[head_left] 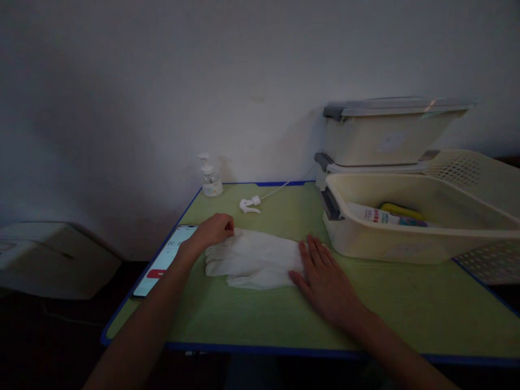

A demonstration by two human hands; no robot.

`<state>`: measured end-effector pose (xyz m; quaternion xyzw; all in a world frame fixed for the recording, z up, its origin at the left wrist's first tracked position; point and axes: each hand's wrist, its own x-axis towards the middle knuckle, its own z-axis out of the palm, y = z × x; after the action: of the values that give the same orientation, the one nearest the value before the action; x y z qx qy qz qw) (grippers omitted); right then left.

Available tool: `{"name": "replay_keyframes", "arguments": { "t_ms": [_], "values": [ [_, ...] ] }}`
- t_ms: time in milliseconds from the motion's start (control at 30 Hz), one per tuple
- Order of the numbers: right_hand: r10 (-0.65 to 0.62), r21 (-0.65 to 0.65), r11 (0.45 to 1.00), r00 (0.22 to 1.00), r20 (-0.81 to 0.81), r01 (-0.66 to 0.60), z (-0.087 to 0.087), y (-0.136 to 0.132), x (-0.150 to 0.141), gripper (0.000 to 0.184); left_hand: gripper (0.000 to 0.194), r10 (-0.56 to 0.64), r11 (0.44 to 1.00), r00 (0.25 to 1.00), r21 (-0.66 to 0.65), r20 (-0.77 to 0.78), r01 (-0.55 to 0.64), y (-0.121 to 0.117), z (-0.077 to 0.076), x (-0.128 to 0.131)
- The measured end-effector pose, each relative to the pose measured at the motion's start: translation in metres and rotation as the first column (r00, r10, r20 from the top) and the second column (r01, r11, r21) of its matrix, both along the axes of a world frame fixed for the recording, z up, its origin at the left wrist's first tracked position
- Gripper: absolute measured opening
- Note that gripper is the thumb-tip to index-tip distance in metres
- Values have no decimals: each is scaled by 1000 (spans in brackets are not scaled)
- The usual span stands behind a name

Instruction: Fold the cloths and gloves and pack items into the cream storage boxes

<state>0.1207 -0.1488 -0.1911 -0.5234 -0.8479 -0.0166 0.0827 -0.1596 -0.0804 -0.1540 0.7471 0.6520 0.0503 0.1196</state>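
A thin white glove (pixel 255 260) lies flat and slightly wrinkled on the green table, its finger end to the left and its cuff end to the right. It may be more than one layer; I cannot tell. At its upper left edge, my left hand (pixel 213 230) is closed, fingertips pinched on the material. My right hand (pixel 325 279) rests with fingers stretched out flat over the cuff end. Left of the glove, partly behind my left forearm, is a phone (pixel 166 260) with a lit screen.
Behind the glove lies a white spray trigger (pixel 249 203) with its tube. A clear pump bottle (pixel 212 181) stands at the table's back left corner. An open cream bin (pixel 385 246) holding packets sits on the right, before stacked lidded boxes (pixel 374 135). Blue edging rims the table (pixel 252 319).
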Motion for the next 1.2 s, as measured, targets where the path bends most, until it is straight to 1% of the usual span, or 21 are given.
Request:
{"name": "replay_keyframes", "arguments": {
  "t_ms": [233,367,500,600,700,833,967,1100,1200],
  "values": [
    [22,34,999,999,-49,-20,-4,1,1,70,8,72,996,995,41,69,-75,3,1,4],
    [12,15,1000,999,-38,-11,-4,1,1,70,7,108,993,992,36,71,-111,5,-4,7],
    [30,32,999,996,-89,-27,-7,1,3,70,8,140,989,989,44,39,-142,5,-9,7],
    [38,54,998,995,-87,-33,-9,2,3,69,7,141,988,990,55,7,-141,5,-10,9],
    [28,45,999,998,-60,-26,-6,1,2,69,8,144,987,989,74,-18,-142,4,-9,11],
    [14,11,1000,998,-57,-14,-2,0,1,68,10,152,985,987,94,-42,-148,1,-3,12],
    [24,31,999,996,-89,-22,-5,0,2,69,12,176,981,981,96,-86,-168,-3,1,13],
    [21,28,999,995,-97,-19,-7,1,3,70,14,209,976,966,89,-150,-198,-5,-1,17],
    [13,1,1000,995,-99,-13,-3,0,1,66,16,208,977,960,92,-186,-194,-7,-4,22]
  ]
}}
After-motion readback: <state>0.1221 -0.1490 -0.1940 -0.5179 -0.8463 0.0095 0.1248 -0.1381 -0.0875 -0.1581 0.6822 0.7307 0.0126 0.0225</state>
